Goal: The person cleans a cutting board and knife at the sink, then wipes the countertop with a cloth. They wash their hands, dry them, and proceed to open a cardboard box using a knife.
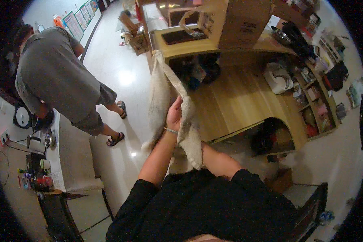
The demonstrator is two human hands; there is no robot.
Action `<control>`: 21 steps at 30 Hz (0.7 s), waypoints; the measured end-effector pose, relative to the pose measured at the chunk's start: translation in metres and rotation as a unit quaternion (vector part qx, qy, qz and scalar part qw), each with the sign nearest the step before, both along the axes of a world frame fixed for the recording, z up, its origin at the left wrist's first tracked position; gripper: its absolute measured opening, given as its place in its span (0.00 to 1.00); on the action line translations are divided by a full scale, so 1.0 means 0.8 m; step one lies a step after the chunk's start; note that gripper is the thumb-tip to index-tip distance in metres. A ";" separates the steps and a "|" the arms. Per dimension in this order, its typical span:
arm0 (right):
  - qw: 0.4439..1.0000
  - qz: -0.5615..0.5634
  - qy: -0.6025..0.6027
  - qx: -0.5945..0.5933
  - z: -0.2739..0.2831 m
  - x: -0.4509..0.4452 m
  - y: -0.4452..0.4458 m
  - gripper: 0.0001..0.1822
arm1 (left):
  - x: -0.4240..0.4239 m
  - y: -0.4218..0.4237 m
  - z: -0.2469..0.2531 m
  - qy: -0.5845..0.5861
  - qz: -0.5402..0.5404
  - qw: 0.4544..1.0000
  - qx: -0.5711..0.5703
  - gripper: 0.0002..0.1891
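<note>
A cream woven cloth (pixel 189 130) hangs in long folds in front of my chest. Its upper end (pixel 158 57) reaches toward the near corner of the wooden desk, though I cannot tell whether they touch. My left hand (pixel 174 113), with a beaded bracelet (pixel 171 130) at the wrist, grips the cloth around its middle, thumb pointing up. Another fold (pixel 158 99) of the cloth drops on the left side of that hand. My right forearm (pixel 219 158) passes behind the lower folds, and the cloth hides my right hand.
A wooden desk (pixel 230 99) fills the right, with a cardboard box (pixel 242 24) and a dark tray (pixel 184 37) on its upper ledge. A white container (pixel 278 79) stands near shelves. At left, a person in grey (pixel 60 72) leans over a white counter (pixel 63 151).
</note>
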State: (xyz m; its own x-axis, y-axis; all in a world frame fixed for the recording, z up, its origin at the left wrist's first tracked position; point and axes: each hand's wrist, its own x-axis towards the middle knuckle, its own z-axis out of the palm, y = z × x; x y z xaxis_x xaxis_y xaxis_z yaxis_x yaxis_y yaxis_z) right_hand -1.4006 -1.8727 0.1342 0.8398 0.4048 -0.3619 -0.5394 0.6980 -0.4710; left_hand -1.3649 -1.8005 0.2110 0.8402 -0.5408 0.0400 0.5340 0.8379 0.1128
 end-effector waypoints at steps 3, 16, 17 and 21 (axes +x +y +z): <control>0.999 -0.044 -0.031 -0.010 0.001 -0.023 0.002 0.20 | 0.006 -0.019 -0.021 -0.007 0.144 0.974 0.175 0.13; 0.949 -0.149 -0.201 -0.192 0.040 -0.016 -0.016 0.17 | -0.014 0.006 -0.021 -0.444 0.454 0.298 0.713 0.13; 0.937 -0.161 -0.216 -0.223 0.043 -0.013 -0.015 0.17 | -0.019 -0.001 -0.031 -0.429 0.460 0.276 0.726 0.13; 0.878 -0.211 -0.262 -0.340 0.054 -0.004 -0.017 0.17 | -0.045 -0.023 -0.067 -0.342 0.442 0.377 0.738 0.16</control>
